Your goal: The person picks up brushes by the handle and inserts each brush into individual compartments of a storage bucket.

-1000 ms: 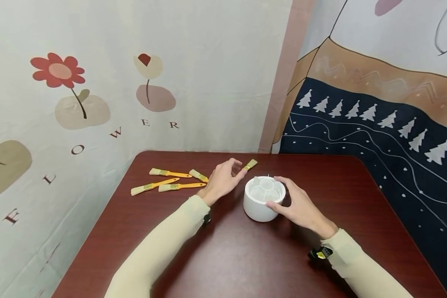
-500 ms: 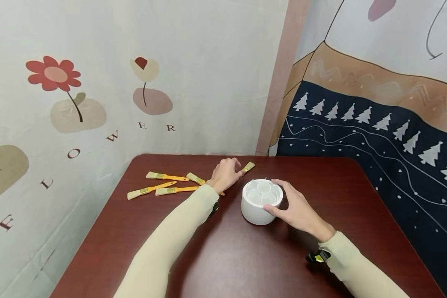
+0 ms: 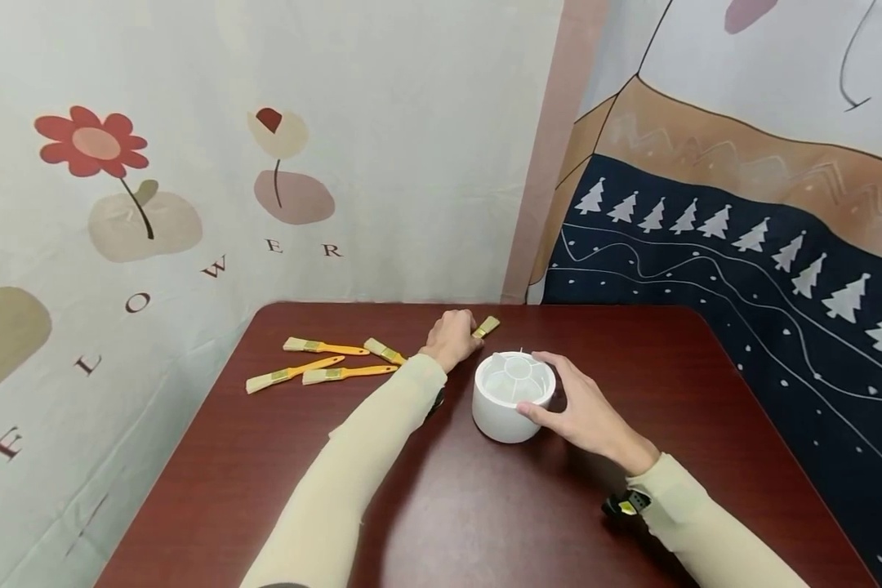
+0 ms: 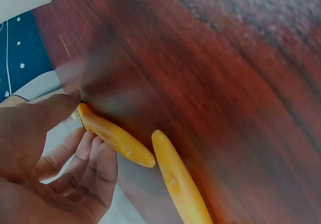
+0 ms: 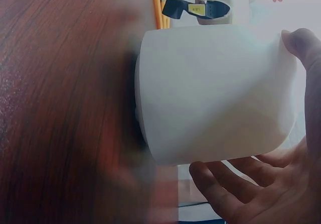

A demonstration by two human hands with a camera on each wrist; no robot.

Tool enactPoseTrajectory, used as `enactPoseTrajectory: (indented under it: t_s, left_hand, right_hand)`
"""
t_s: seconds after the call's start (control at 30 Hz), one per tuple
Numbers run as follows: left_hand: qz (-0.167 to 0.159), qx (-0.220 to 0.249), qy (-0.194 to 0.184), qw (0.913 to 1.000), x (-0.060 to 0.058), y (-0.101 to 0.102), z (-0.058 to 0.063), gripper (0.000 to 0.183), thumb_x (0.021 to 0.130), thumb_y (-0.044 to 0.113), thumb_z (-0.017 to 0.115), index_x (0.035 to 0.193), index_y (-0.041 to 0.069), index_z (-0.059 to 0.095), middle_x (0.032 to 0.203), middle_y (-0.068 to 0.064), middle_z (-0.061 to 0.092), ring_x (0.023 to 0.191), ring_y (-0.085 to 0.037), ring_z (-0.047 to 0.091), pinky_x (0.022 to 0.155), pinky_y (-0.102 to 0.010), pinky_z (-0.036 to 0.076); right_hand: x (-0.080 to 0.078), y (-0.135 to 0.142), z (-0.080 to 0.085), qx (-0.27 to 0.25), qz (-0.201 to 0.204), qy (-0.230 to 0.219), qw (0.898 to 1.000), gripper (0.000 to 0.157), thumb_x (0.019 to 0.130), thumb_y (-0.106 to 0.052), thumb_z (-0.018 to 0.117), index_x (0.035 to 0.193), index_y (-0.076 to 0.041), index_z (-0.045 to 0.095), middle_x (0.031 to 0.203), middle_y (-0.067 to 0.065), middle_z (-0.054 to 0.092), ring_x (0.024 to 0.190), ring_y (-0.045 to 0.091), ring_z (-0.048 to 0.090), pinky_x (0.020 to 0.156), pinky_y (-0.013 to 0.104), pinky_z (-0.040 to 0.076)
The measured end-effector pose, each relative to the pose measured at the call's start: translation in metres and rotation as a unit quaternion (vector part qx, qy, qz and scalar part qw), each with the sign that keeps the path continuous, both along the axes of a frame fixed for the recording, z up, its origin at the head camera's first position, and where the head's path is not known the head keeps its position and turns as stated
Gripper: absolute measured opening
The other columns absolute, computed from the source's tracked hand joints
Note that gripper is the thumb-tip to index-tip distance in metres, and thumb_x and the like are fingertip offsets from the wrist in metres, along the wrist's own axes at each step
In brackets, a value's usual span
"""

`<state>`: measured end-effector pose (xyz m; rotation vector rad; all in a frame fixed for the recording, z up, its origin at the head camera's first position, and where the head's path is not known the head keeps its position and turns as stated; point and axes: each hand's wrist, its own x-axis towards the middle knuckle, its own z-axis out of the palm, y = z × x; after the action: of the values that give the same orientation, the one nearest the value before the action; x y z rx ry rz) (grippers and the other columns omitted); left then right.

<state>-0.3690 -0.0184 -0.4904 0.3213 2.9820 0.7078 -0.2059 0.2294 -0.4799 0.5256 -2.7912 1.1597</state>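
My left hand (image 3: 450, 339) is low over the table behind a paintbrush (image 3: 487, 327) with pale bristles and a yellow handle. In the left wrist view, thumb and fingertips pinch this brush's yellow handle (image 4: 118, 139) near its bristle end. The tip of a second yellow handle (image 4: 178, 179) lies right beside it. My right hand (image 3: 595, 408) grips a white round organizer (image 3: 503, 416), thumb at the near rim and fingers around the far side. A clear divider (image 3: 517, 377) with a central ring sits inside it. The right wrist view shows its smooth white wall (image 5: 215, 93).
Several more paintbrushes lie at the left back of the table: one brush (image 3: 327, 347) at the rear, another brush (image 3: 294, 373) at far left, a third brush (image 3: 349, 373) near the left forearm. The dark red table (image 3: 559, 523) meets a printed curtain (image 3: 412, 147) behind.
My left hand has moved right and down to the farthest-right paintbrush, and its fingers have closed on the handle. My right hand stays on the organizer; the head view has shifted slightly.
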Motion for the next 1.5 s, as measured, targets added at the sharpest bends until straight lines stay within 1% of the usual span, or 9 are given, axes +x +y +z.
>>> enactPoseTrajectory:
  t_s: [0.07,0.1,0.3,0.33,0.67,0.9,1.1,1.27,1.5]
  left_hand:
    - [0.003,-0.002,-0.003,1.0,0.0,0.0,0.0,0.032,0.107,0.025,0.087,0.134,0.008,0.082,0.136,-0.012,0.083,0.122,-0.037,0.081,0.101,-0.054,0.068]
    - [0.001,0.002,0.002,1.0,-0.008,-0.003,-0.011,0.032,0.107,0.029,0.087,0.133,0.01,0.083,0.135,-0.01,0.084,0.121,-0.034,0.081,0.099,-0.052,0.069]
    - [0.011,0.003,-0.002,0.9999,-0.007,-0.005,-0.009,0.03,0.109,0.025,0.083,0.133,0.008,0.084,0.138,-0.013,0.082,0.121,-0.034,0.081,0.099,-0.049,0.069]
    - [0.016,0.001,-0.008,0.9998,0.002,-0.003,0.002,0.03,0.109,0.021,0.082,0.135,0.006,0.083,0.141,-0.015,0.081,0.124,-0.037,0.08,0.102,-0.051,0.068]
    - [0.019,0.018,0.006,0.9997,0.008,-0.014,0.002,0.033,0.111,0.023,0.08,0.141,0.008,0.083,0.146,-0.016,0.075,0.13,-0.036,0.076,0.106,-0.052,0.066]
    - [0.001,0.05,0.032,0.9983,0.019,-0.021,0.01,0.029,0.112,0.022,0.078,0.137,0.008,0.081,0.133,-0.013,0.074,0.118,-0.031,0.075,0.1,-0.048,0.066]
    - [-0.017,0.096,0.082,0.9919,0.027,-0.027,0.021,0.029,0.11,0.018,0.081,0.136,0.004,0.079,0.127,-0.013,0.075,0.117,-0.03,0.077,0.104,-0.044,0.066]
    - [-0.033,0.129,0.11,0.9849,0.035,-0.033,0.028,0.03,0.11,0.016,0.081,0.137,0.003,0.077,0.126,-0.015,0.076,0.114,-0.031,0.079,0.102,-0.041,0.068]
    - [-0.055,0.189,0.144,0.9698,0.049,-0.04,0.039,0.031,0.109,0.012,0.081,0.138,0.001,0.075,0.125,-0.016,0.075,0.11,-0.03,0.08,0.099,-0.038,0.069]
  right_hand:
    - [0.0,-0.001,0.0,-0.001,0.002,0.003,1.0,0.094,0.099,-0.053,0.092,0.172,-0.012,0.048,0.168,0.013,0.062,0.154,0.037,0.063,0.128,0.069,0.053]
    - [0.0,-0.002,0.0,-0.002,0.003,0.004,1.0,0.094,0.099,-0.053,0.092,0.171,-0.012,0.049,0.168,0.013,0.062,0.154,0.037,0.063,0.128,0.069,0.053]
    - [0.0,-0.002,0.001,-0.005,0.004,0.003,1.0,0.094,0.099,-0.051,0.093,0.171,-0.011,0.048,0.168,0.014,0.062,0.153,0.037,0.063,0.128,0.07,0.052]
    - [0.0,-0.002,0.001,-0.004,0.004,0.003,1.0,0.094,0.099,-0.051,0.093,0.171,-0.01,0.048,0.168,0.014,0.062,0.154,0.038,0.063,0.128,0.07,0.052]
    - [-0.001,0.0,-0.002,-0.005,0.003,0.0,1.0,0.093,0.099,-0.051,0.092,0.171,-0.013,0.048,0.169,0.014,0.061,0.154,0.037,0.063,0.129,0.07,0.052]
    - [-0.001,0.0,-0.001,-0.006,0.003,0.003,1.0,0.093,0.098,-0.05,0.094,0.171,-0.012,0.049,0.167,0.014,0.063,0.153,0.037,0.064,0.128,0.069,0.052]
    - [-0.003,0.0,0.0,-0.003,0.006,0.003,1.0,0.093,0.099,-0.05,0.092,0.171,-0.012,0.048,0.169,0.014,0.062,0.154,0.038,0.063,0.128,0.071,0.052]
    - [-0.003,-0.001,0.001,0.0,0.009,0.002,1.0,0.093,0.099,-0.051,0.092,0.171,-0.013,0.048,0.169,0.014,0.062,0.155,0.038,0.062,0.129,0.072,0.051]
    - [-0.004,0.002,0.002,0.003,0.012,0.004,1.0,0.092,0.099,-0.05,0.093,0.171,-0.011,0.049,0.169,0.015,0.062,0.155,0.039,0.062,0.129,0.072,0.05]
